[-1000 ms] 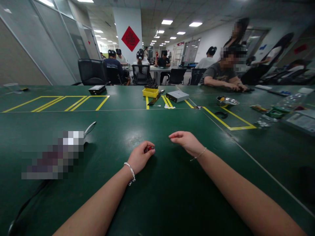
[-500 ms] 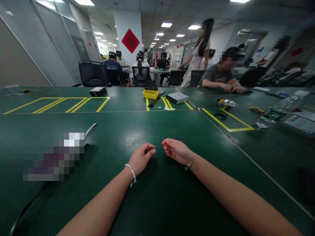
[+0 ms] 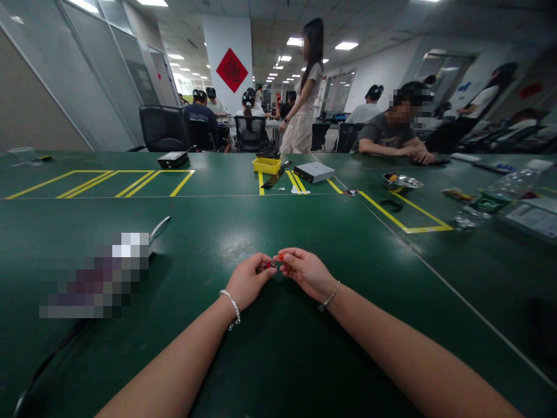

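Note:
Above the green table [image 3: 209,232], my left hand [image 3: 250,277] is closed in a pinch on a small red and dark piece [image 3: 271,265], mostly covered by the fingers. Facing it, my right hand [image 3: 308,271] pinches a small orange-red piece [image 3: 281,256] between thumb and forefinger. Fingertips of both hands are very close together; whether the two pieces touch I cannot tell. What kind of thing each piece is does not show at this size.
To the left lies a blurred-out object [image 3: 102,273] with a cord. Farther back are a yellow tray [image 3: 267,166], a grey box [image 3: 313,172], a black box [image 3: 173,159], a metal bowl [image 3: 401,181] and a plastic bottle [image 3: 500,191]. A person [image 3: 394,125] sits across the table.
My right hand has moved left, bringing its orange-red piece up beside the left hand. The left hand has stayed almost still. In the background a walking person has moved left.

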`<act>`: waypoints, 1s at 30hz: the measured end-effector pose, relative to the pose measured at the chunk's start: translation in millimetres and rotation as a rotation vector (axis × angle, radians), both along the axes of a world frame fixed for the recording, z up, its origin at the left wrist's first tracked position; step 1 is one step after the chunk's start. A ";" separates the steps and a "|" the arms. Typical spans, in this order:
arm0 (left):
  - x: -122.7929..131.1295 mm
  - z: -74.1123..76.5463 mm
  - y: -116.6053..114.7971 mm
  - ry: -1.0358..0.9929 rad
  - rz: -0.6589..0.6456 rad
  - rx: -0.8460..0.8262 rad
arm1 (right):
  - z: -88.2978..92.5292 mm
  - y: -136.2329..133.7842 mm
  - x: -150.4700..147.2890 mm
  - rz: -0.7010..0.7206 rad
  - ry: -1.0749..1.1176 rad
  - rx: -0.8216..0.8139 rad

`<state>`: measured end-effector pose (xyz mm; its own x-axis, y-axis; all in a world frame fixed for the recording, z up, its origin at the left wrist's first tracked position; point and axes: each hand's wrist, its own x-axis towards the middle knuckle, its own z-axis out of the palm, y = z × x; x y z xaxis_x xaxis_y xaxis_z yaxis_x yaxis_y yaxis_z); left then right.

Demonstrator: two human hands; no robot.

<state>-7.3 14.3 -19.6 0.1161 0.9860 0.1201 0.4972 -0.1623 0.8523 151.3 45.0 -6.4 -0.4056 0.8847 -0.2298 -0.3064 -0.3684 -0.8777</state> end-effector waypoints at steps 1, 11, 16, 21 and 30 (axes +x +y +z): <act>0.1 -0.5 0.2 -0.003 -0.001 0.000 | -0.4 -0.2 -0.4 -0.011 -0.008 0.006; 4.3 6.8 -2.5 -0.015 -0.008 -0.042 | -2.8 1.0 -3.9 -0.031 -0.069 0.051; 4.5 5.8 -1.9 0.050 -0.003 -0.026 | -6.3 -3.0 -8.9 -0.086 -0.212 0.158; 2.3 0.7 -1.0 0.035 -0.002 -0.048 | -10.9 -4.4 -11.9 -0.117 -0.386 0.322; 1.0 8.0 2.6 -0.207 0.043 -0.124 | -5.0 -9.8 -9.4 -0.070 -0.658 0.823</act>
<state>-6.3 16.9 -11.6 0.0595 0.9981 0.0152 0.3137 -0.0332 0.9489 141.9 35.2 -11.4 -0.3609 0.8845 0.2955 0.3234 0.4159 -0.8500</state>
